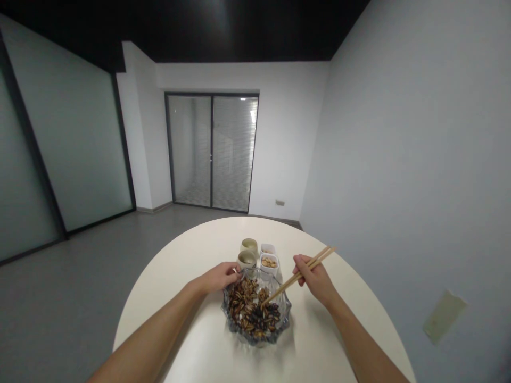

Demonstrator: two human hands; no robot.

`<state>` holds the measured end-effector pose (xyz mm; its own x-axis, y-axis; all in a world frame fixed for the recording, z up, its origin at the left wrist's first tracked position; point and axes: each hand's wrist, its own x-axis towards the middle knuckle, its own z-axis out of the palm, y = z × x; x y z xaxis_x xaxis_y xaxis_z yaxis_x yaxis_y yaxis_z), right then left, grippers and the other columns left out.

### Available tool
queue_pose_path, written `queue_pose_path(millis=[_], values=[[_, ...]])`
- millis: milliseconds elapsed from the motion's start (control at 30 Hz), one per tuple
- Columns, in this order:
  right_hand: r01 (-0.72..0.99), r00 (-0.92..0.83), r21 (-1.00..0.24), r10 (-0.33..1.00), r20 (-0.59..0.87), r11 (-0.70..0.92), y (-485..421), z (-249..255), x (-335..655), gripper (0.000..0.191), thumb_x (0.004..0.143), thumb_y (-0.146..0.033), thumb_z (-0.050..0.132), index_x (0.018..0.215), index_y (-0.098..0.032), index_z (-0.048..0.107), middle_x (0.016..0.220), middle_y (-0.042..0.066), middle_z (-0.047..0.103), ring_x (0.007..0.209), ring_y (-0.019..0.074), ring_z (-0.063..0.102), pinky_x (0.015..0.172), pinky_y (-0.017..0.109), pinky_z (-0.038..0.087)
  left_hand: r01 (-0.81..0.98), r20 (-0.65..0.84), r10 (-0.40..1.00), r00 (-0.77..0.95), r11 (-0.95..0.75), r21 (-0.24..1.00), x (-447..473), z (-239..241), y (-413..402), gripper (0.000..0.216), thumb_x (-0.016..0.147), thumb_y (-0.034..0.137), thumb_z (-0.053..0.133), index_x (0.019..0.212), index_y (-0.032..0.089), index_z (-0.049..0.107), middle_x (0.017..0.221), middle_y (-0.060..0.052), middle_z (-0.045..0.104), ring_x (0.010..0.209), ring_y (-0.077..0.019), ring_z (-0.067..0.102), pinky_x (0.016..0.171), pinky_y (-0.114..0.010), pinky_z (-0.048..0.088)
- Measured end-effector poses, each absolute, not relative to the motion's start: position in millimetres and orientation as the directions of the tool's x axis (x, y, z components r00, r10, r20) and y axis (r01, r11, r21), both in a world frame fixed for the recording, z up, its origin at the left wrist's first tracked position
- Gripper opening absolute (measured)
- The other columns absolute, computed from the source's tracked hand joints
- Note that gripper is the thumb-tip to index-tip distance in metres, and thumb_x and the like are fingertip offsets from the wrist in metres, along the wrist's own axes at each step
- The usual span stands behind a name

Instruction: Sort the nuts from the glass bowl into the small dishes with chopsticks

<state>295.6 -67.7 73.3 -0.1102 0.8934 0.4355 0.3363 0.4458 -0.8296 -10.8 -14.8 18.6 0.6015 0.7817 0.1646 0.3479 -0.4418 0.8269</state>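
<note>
Wooden chopsticks (283,287) pinched in right-hand fingers (303,264), tips among seeds (243,303).

You have a round white table (191,250) in front of you, its smooth top curving away on all sides. Nearest you, toward the middle, stands a faceted glass bowl (257,340) heaped with dark striped sunflower seeds. Just beyond it are two small cream-glazed cups (247,259), one behind the other, and beside them, to your right, two small square white dishes (269,264), also one behind the other — the nearer holds pale nuts. The rest of the tabletop spreads out around this group.
</note>
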Motion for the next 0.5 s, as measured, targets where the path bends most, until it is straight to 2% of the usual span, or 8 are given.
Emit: queue_pose_path(millis=[100,300,500], values=[[0.351,-0.15,-0.818,0.89,0.431,0.456,-67.4,72.0,295.0,0.053,0.09,-0.062,0.049,0.06,-0.019,0.056,0.044,-0.002,0.05,0.042,0.0123,0.047,0.044,0.024,0.036,0.349,0.157,0.787,0.597,-0.431,0.832,-10.4,17.8,-14.2,0.025,0.082,0.04,0.055,0.087,0.016,0.06,0.078,-0.001,0.061,0.074,-0.0168,0.053,0.067,-0.025,0.041],[0.385,-0.19,-0.797,0.885,0.425,0.465,-71.6,74.9,288.8,0.043,0.082,-0.053,0.064,0.059,-0.022,0.046,0.043,-0.004,0.049,0.043,0.0116,0.043,0.045,0.023,0.032,0.347,0.163,0.783,0.6,-0.438,0.829,-10.6,17.2,-12.6,0.024,0.084,0.039,0.054,0.087,0.016,0.061,0.08,-0.001,0.061,0.075,-0.0169,0.054,0.07,-0.025,0.042],[0.395,-0.145,-0.769,0.861,0.488,0.503,-71.9,78.3,293.3,0.04,0.084,-0.049,0.063,0.06,-0.022,0.047,0.046,-0.004,0.049,0.045,0.0124,0.044,0.047,0.024,0.034,0.352,0.152,0.787,0.598,-0.428,0.832,-10.7,19.2,-15.1,0.024,0.084,0.039,0.054,0.085,0.016,0.06,0.076,-0.001,0.059,0.071,-0.016,0.052,0.065,-0.024,0.039]])
